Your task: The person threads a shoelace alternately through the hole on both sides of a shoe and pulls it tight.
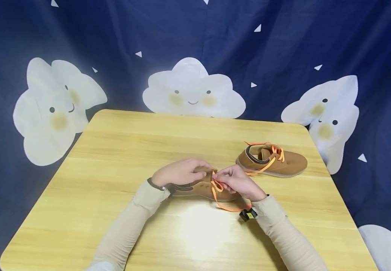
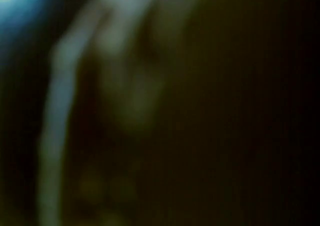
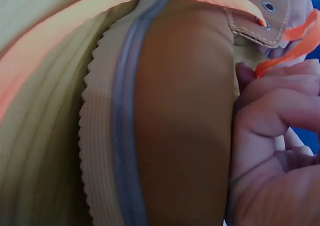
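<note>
Orange lace (image 3: 57, 32) looks flat, light and limp, likely to fold if pushed, so a pinch near its end should suit. It threads the eyelets (image 3: 268, 6) of a brown shoe (image 3: 185, 111) resting on the surface (image 1: 80, 210). Above that shoe's front, the right hand (image 1: 237, 182) pinches the lace; over its ankle opening lies the left hand (image 1: 180, 172), its own view too dark to tell whether it grips. The upper seems firm enough to steady.
</note>
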Tool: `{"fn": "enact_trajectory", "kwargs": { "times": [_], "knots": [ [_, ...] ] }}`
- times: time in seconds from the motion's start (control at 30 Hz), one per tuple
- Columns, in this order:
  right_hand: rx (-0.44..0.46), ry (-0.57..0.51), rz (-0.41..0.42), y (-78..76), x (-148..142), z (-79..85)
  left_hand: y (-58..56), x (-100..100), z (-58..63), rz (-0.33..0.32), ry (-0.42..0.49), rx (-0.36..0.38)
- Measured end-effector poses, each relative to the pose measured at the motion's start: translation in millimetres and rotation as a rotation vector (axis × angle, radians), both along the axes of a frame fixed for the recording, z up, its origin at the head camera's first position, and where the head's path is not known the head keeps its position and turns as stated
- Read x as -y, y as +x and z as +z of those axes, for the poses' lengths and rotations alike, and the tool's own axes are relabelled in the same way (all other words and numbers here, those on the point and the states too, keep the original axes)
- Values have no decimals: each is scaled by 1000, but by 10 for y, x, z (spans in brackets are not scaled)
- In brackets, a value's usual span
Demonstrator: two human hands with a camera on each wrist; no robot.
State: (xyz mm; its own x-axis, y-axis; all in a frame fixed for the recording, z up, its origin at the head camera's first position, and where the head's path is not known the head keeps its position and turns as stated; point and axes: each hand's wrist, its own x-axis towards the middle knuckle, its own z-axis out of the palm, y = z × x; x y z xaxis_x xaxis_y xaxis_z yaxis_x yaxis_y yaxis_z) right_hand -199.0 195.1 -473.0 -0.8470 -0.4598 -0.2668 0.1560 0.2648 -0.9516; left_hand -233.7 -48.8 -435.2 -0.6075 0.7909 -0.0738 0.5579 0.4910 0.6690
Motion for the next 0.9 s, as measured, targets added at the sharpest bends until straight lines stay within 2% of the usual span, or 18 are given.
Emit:
{"fn": "enact_trajectory", "kwargs": {
  "times": [0.5, 0.7, 0.9],
  "knots": [
    [-68, 69, -56, 61, 24, 12, -22, 17, -28, -12, 17, -5],
    [-70, 81, -88, 70, 35, 3, -20, 10, -30, -4, 10, -1],
    [-120, 94, -105, 72, 47, -27, -16, 11, -27, -4, 11, 17]
  ]
}}
